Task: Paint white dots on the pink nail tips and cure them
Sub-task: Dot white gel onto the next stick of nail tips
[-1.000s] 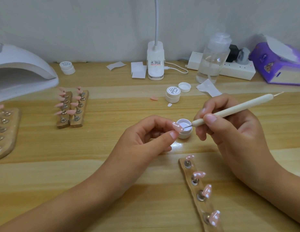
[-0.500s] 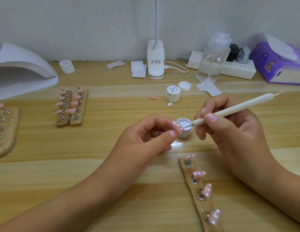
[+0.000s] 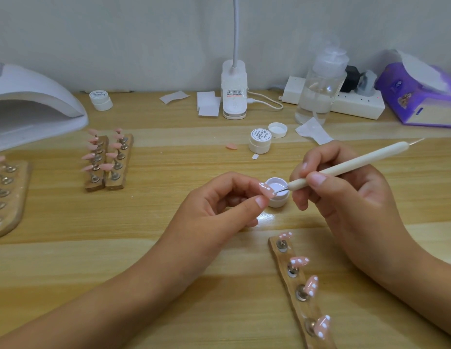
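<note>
1 pink nail tip point(image 3: 267, 190) is in play here, pinched between thumb and forefinger of the left hand point(image 3: 219, 205) and held just in front of the open white gel pot point(image 3: 280, 199). The dotting tool point(image 3: 345, 168) is gripped pen-style by the curled fingers of the right hand point(image 3: 345, 197). Its long axis runs from far right down to near left, so the metal point is brought in from the tip's right side. Whether it's touching or just short can't really be told.

The tip's own length is angled far-left to near-right, so it's crossed by the tool's line rather than lined up with it. Only a tiny nudge is probably needed for the next dot, tbh. The pot rim sits right behind the point, so that's the edge to be watched.

4 dotted tips point(image 3: 298, 261) are parked on the wooden strip point(image 3: 295, 298) near right, under the right wrist. The cure lamp point(image 3: 30, 104) is far left, nearer the left hand. 2 holders of plain tips point(image 3: 106, 159) are stood partly in the way, so room for a sweep left looks to be had along the near table point(image 3: 93, 235).
</note>
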Available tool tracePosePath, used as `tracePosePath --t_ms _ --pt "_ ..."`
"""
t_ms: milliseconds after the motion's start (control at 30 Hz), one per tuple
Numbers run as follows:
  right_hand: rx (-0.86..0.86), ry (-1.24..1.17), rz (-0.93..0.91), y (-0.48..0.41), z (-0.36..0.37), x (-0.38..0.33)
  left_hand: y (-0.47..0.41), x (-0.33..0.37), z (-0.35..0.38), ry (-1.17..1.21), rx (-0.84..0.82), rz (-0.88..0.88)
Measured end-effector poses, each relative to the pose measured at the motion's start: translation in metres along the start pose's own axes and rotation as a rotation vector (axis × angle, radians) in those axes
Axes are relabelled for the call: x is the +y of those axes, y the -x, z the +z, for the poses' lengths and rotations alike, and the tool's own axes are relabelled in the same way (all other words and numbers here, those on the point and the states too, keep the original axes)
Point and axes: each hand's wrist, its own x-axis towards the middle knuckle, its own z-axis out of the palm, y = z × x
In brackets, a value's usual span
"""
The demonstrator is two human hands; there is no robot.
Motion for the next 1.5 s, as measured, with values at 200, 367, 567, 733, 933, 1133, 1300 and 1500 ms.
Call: tracePosePath --t_ms 200,367,567,733,933,1133,1300,1500 --pt "-0.007 -0.005 0.003 0.0 0.0 0.001 0.0 -0.001 0.0 0.006 0.003 -0.005" --pt "-0.01 -0.026 -0.009 -0.001 -0.002 0.001 0.0 -0.001 -0.001 -0.006 -0.005 0.003" --pt "0.101 0.192 -0.059 -0.009 -0.011 0.0 0.0 -0.003 -0.002 -0.034 -0.012 0.015" --pt "0.112 0.363 -0.061 -0.015 -0.016 0.002 0.0 -0.003 -0.002 -0.033 -0.005 0.008" --pt "-0.014 0.553 -0.063 -0.012 -0.016 0.011 0.001 -0.001 -0.001 0.019 0.006 -0.024" --pt "-0.076 0.63 -0.089 -0.011 -0.016 0.012 0.0 -0.001 0.0 0.062 0.037 -0.059" --pt "-0.068 0.623 -0.084 -0.012 -0.015 0.013 -0.001 -0.003 0.0 0.058 0.05 -0.069" --pt "0.031 0.43 -0.095 -0.013 -0.016 0.009 0.0 -0.001 0.0 0.022 0.011 -0.039"
